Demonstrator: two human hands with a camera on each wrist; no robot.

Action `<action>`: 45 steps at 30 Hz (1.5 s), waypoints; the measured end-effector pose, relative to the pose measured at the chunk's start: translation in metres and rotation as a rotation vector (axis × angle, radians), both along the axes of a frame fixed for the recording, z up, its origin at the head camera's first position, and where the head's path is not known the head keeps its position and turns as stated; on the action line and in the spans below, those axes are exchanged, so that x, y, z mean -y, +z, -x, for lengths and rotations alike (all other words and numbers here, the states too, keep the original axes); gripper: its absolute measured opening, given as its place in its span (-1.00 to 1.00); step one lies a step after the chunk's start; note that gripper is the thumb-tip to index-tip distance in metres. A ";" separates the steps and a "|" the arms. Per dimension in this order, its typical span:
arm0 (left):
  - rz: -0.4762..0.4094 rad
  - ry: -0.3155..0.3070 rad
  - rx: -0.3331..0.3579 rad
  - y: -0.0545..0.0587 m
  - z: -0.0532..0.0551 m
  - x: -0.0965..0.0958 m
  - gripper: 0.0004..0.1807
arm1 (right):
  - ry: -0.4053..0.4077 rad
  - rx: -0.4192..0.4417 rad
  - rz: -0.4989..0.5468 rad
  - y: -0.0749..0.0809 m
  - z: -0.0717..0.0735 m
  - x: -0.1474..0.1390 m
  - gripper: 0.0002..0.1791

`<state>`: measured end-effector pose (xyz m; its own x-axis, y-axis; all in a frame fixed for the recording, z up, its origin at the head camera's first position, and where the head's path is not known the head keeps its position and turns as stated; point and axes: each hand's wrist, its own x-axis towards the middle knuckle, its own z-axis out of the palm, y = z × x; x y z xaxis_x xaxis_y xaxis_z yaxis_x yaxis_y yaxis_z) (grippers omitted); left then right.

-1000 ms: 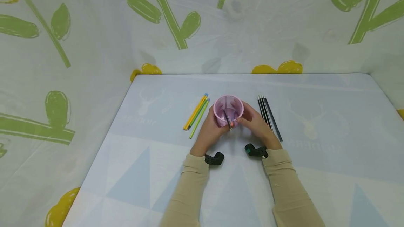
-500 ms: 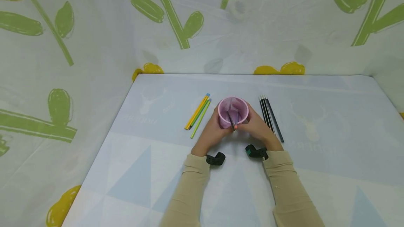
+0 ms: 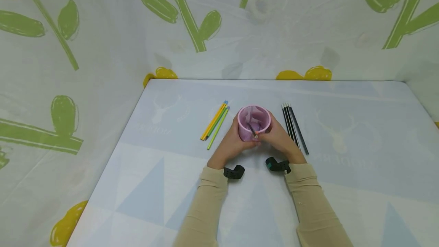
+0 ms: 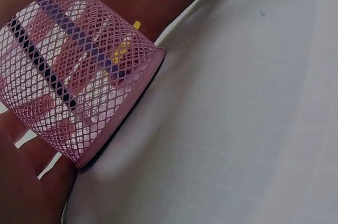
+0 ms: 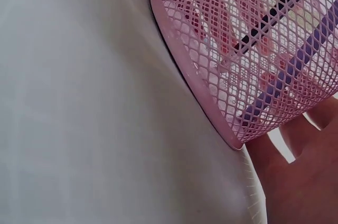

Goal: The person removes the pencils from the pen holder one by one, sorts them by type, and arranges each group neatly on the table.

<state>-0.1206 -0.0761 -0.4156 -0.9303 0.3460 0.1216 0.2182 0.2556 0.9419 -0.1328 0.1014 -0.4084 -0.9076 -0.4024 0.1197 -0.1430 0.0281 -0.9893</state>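
A pink mesh pen holder (image 3: 245, 135) stands between the two hands near the middle of the table. My left hand (image 3: 229, 145) grips it from the left, the fingers round its side. From the right, my right hand (image 3: 280, 139) grips it too, its thumb near the front rim. Inside leans a black pencil (image 3: 253, 129), its end by the front rim. Through the mesh, the right wrist view shows a purple pencil (image 5: 288, 73) beside the black one. The holder's base (image 4: 124, 110) is at the tabletop; whether it fully touches cannot be told.
Yellow and green pencils (image 3: 215, 121) lie in a loose group left of the holder. Several black pencils (image 3: 293, 127) lie to the right, partly behind the right hand. A patterned cloth wall (image 3: 247, 56) rises behind the table's far edge.
The pen holder and both hands have shifted slightly right. The black pencil inside now reaches less far over the front rim. The loose pencils have stayed put.
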 end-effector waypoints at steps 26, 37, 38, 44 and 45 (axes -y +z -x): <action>0.047 0.233 -0.515 0.006 0.004 -0.008 -0.76 | 0.022 0.036 -0.016 -0.002 0.001 0.000 -0.09; -0.015 0.233 -0.444 0.012 0.006 0.008 -0.76 | 0.017 0.031 -0.028 -0.003 0.002 0.000 -0.12; -0.014 0.237 -0.431 0.013 0.006 0.009 -0.75 | 0.017 0.030 -0.030 -0.004 0.002 0.000 -0.12; -0.004 0.269 -0.384 0.013 0.006 0.012 -0.73 | 0.019 0.032 -0.013 -0.005 0.003 0.000 -0.11; -0.006 0.272 -0.380 0.013 0.006 0.012 -0.73 | 0.017 0.034 -0.012 -0.005 0.003 0.000 -0.11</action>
